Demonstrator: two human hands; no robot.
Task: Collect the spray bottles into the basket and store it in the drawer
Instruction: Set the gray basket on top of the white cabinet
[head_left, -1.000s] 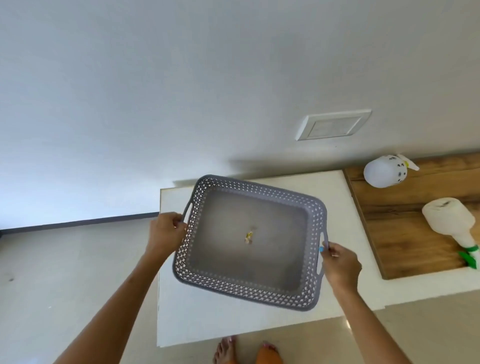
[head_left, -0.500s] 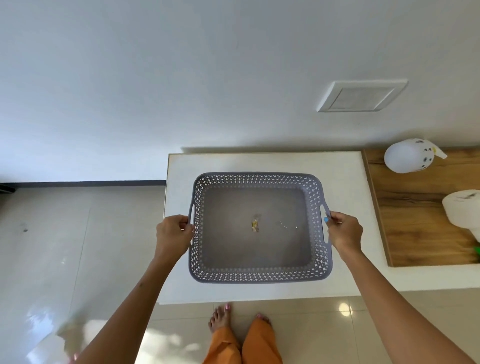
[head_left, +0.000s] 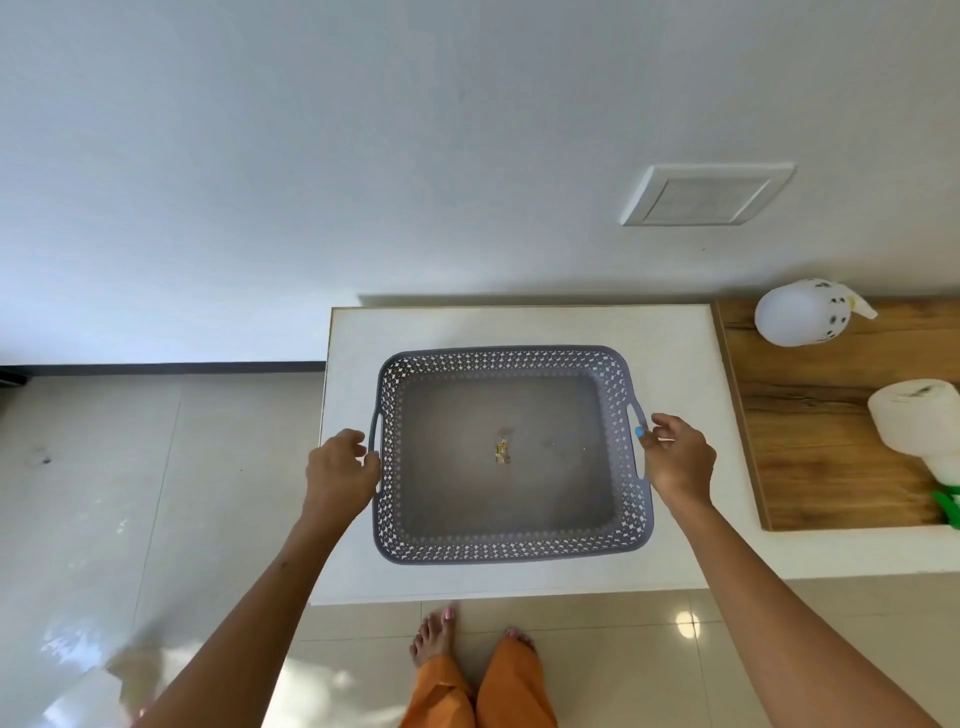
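White counter (head_left: 675, 364) against a pale wall carries one grey basket (head_left: 511, 545). Left hand (head_left: 340, 470) and right hand (head_left: 678, 460) flank its handles, fingers loosely curled, gripping nothing. Two bottles (head_left: 795, 319) (head_left: 917, 423) lie on the wooden board (head_left: 810, 457).

Grey lattice-patterned basket (head_left: 511, 548) (white countertop (head_left: 685, 519)), white spray bottles (head_left: 797, 319), brown wood-grain board (head_left: 810, 436)

A single head-worn wide-angle camera looks steeply down from above the near edge of the white table (head_left: 675, 561), facing the wall beyond its far edge. It sits at arm's length, taking in the whole table, the floor (head_left: 104, 493) to the left and the feet (head_left: 436, 634) below.
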